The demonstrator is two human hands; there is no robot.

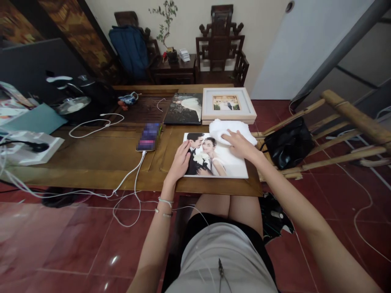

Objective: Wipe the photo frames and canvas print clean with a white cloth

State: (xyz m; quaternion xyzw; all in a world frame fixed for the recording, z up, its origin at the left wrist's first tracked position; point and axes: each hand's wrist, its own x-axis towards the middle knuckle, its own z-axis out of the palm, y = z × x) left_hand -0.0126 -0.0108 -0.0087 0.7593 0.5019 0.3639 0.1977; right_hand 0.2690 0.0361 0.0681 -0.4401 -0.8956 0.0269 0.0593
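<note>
A wedding photo panel (232, 162) lies flat near the table's front edge, showing a couple with a white bouquet. My left hand (181, 159) rests along its left edge with the fingers stretched out, holding it by touch only. Over the panel's upper right corner, my right hand (240, 143) presses on a folded white cloth (221, 127); the thumb and some fingers are partly hidden by the cloth. Just behind stand a light wooden picture frame (252, 110) with a small photo, and a dark photo panel (180, 112) showing a white gown.
To the left lie a phone (148, 137) with a white cable and a white power strip (42, 150). A kettle (94, 87) and a blue-and-white figurine (130, 99) stand farther back. On the right is a bamboo chair (336, 99) with a black bag (290, 142).
</note>
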